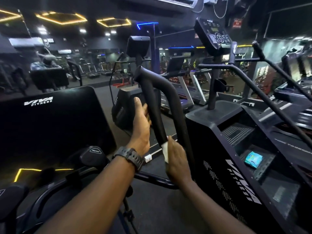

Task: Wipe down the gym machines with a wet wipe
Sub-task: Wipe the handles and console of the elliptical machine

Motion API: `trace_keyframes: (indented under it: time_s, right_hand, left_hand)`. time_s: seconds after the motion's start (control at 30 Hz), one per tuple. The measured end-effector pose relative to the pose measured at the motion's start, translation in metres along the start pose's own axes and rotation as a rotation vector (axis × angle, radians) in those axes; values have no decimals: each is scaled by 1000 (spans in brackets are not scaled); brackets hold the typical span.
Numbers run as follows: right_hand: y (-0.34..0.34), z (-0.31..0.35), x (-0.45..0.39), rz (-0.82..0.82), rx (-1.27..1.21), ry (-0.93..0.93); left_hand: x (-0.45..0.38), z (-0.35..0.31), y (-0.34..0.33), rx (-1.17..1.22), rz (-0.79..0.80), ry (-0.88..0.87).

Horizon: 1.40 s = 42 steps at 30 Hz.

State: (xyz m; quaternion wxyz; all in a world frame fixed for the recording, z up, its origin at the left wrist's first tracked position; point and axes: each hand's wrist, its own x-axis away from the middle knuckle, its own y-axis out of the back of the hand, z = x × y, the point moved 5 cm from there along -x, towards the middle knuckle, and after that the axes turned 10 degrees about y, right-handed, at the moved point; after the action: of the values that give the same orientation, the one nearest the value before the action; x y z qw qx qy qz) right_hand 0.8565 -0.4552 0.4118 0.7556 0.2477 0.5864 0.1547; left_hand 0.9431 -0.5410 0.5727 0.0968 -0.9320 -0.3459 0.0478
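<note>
While the left hand (141, 125) gripped the black padded handlebar (156, 105) partway up, thumb raised along its side and fingers curled behind it, the right hand (175, 162) held the white wet wipe (165, 150) against the same bar lower down, just beneath the left. Its fingers folded over the wipe and pressed it to the padding; how far they wrapped behind the bar could not be seen. The step in hand looked like wiping this handle's grip — the left steadying, the right doing the rubbing.

By my judgement the next move would call for sliding the wipe along the padded length, up toward the bend, with the left hand shifting clear of its path. A blue-green packet (253, 159) — possibly the wipes' pack, though too small to read — lay on a step of the stair machine (224, 166) to the right.
</note>
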Motion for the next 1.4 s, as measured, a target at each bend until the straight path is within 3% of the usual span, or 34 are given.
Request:
trace_keyframes:
  time_s: [0.1,0.17,0.3,0.47,0.53,0.6,0.67,0.8,0.97,1.07,1.17,1.23,1.3,1.33,1.4]
  right_hand:
    - [7,-32,34,36,153,64]
    - [12,-32,35,18,101,9]
    - [10,-36,9,-220,-111,-311]
    - [24,-56,5,-376,-152,-440]
    - [30,-62,-12,-451,-218,-669]
    - [32,-63,-49,-395,-294,-865]
    - [40,-58,-99,-333,-376,-906]
    - [70,-36,-204,-228,-309,-716]
    - [77,26,-297,41,-175,-288]
    - [71,77,-318,136,-28,92]
    - [55,99,-304,276,405,515]
    - [54,87,-292,269,586,785]
    - [58,67,-286,175,588,1013]
    - [62,61,-287,125,580,1048]
    - [61,65,-289,-19,516,936]
  left_hand:
    - [-3,1,1,10,14,23]
    - [-6,4,2,29,14,14]
    - [-8,4,2,38,27,17]
    - [-8,-6,11,40,94,61]
    - [-10,-12,13,28,90,73]
    - [-13,-19,12,-1,82,81]
    - [-17,-29,10,-31,92,82]
    - [-27,-53,12,-12,99,72]
    - [-33,-71,16,50,50,49]
    - [-36,-71,22,163,-4,59]
    - [-37,-68,36,223,-8,86]
    - [-34,-65,51,187,-29,96]
    - [-30,-64,73,110,-84,73]
    - [-27,-65,81,69,-101,52]
    - [-21,-64,99,-8,-131,35]
